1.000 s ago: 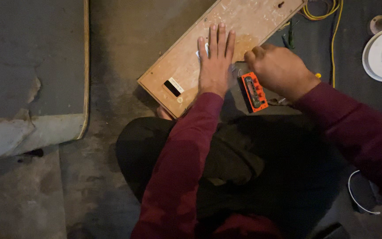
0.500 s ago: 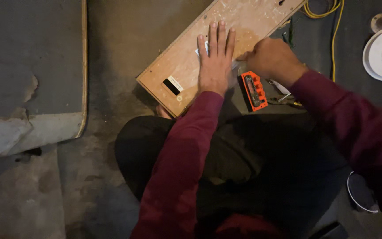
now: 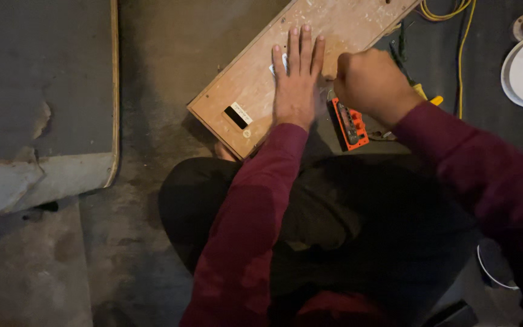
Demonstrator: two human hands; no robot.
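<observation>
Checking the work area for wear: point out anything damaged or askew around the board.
The grey mat at left is damaged: its surface is chipped and peeling near the lower edge. The board lies slanted across the floor, under the flat left hand. The right hand is fisted above an orange tool. Nothing looks spilled.

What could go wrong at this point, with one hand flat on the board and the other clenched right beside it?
The left hand lies flat on the wooden board, close to the fisted right hand; a slip there could catch its fingers. The board sits at an angle on the floor, so pressure might shift it. The orange tool case and yellow cable lie near and could be knocked or snagged.
</observation>
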